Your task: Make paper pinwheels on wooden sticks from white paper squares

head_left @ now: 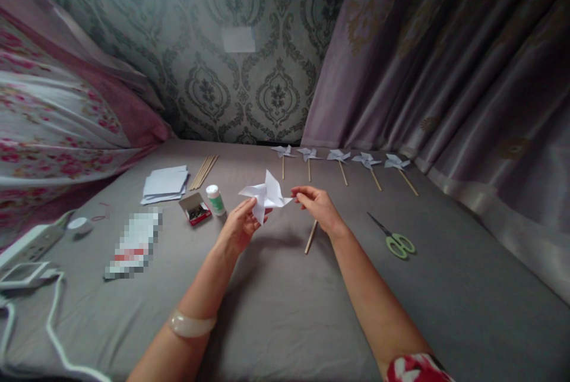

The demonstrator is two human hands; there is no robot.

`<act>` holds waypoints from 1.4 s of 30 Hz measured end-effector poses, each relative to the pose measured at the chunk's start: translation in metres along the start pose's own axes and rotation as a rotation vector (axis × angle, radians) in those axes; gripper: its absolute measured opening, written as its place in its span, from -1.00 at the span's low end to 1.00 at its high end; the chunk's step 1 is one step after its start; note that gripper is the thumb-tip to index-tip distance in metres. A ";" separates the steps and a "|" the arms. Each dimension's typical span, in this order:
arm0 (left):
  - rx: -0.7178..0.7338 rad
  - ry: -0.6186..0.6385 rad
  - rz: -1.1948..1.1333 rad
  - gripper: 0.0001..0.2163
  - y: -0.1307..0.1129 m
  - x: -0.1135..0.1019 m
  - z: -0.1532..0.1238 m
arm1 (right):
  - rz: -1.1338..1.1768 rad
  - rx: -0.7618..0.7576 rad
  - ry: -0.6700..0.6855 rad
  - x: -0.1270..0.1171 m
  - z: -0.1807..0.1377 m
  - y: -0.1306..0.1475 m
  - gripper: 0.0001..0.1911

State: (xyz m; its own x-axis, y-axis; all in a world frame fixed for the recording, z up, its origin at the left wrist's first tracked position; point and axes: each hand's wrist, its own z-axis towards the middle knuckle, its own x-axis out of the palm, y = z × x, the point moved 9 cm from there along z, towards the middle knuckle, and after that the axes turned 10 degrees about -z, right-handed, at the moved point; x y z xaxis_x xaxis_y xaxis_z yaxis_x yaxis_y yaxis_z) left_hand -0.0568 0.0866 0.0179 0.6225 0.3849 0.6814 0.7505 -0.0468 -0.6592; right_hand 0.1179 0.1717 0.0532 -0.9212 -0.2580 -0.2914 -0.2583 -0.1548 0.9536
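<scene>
My left hand [243,221] is closed on a white paper pinwheel [268,195], its thumb on the front and the fingers behind. The pinwheel's folded blades point outward, one up and one to the right. My right hand [318,207] is at the right blade's tip with thumb and fingers drawn together; whether they grip the tip or something small cannot be made out. Under my right hand a wooden stick [310,237] lies on the grey cloth, its upper end hidden. Left of my left hand are a white bottle with a green label [215,199] and an open box of small metal pins [196,211].
Along the back lie several pinwheels on sticks [339,156]. Green-handled scissors [398,245] are at right. Paper sheets [164,184] and a bundle of sticks [204,171] lie back left. A power strip [31,245], white cable [56,322], white cap [80,226] and blurred packet [136,242] sit left.
</scene>
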 end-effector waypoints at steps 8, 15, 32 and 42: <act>-0.088 0.104 -0.048 -0.80 0.013 0.018 -0.017 | 0.027 -0.085 0.112 -0.012 -0.016 0.031 -0.71; -0.066 0.139 0.012 -0.80 0.011 0.026 -0.025 | -0.215 -0.368 0.223 -0.011 -0.037 0.070 -0.74; -0.054 0.187 0.083 -0.69 0.012 0.033 -0.033 | -0.487 -0.556 0.269 0.005 -0.057 0.095 -0.95; -0.071 0.200 0.057 -0.73 0.015 0.034 -0.034 | -0.497 -0.631 0.285 0.007 -0.063 0.104 -0.91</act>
State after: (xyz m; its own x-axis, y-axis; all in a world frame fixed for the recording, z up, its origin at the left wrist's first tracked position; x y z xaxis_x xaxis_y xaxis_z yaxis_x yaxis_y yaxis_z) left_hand -0.0168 0.0673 0.0423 0.6910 0.1896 0.6975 0.7218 -0.1305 -0.6797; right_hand 0.1028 0.0936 0.1455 -0.6130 -0.2365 -0.7539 -0.3246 -0.7945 0.5132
